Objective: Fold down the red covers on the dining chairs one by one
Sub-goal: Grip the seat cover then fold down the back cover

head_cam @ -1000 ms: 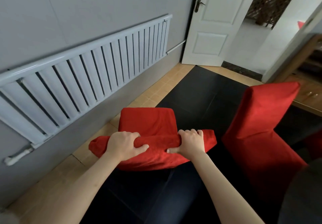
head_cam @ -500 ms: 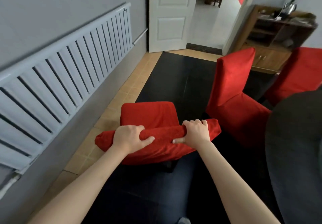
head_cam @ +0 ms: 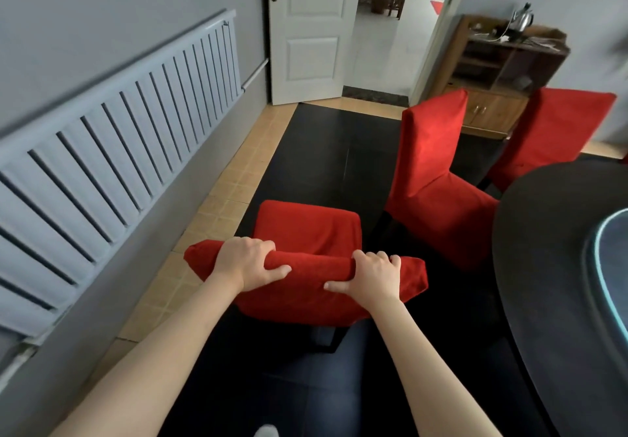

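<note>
Directly below me stands a dining chair in a red cover (head_cam: 307, 229), seen from behind and above. Its cover is bunched into a thick red roll (head_cam: 316, 268) along the top of the backrest. My left hand (head_cam: 246, 263) grips the left part of that roll and my right hand (head_cam: 372, 276) grips the right part, fingers curled over it. A second red-covered chair (head_cam: 431, 178) stands to the right with its cover hanging smooth and full length. A third red-covered chair (head_cam: 557, 134) is further right, behind the table.
A dark round table (head_cam: 557, 266) fills the right side, close to the chairs. A long white radiator (head_cam: 112, 130) runs along the grey left wall. Ahead are an open white door (head_cam: 309, 28) and a wooden cabinet (head_cam: 499, 72) with a kettle on top.
My view has swung right, bringing the table, the cabinet and the third chair into sight. Both hands have kept their grip on the rolled cover at the same spots.
</note>
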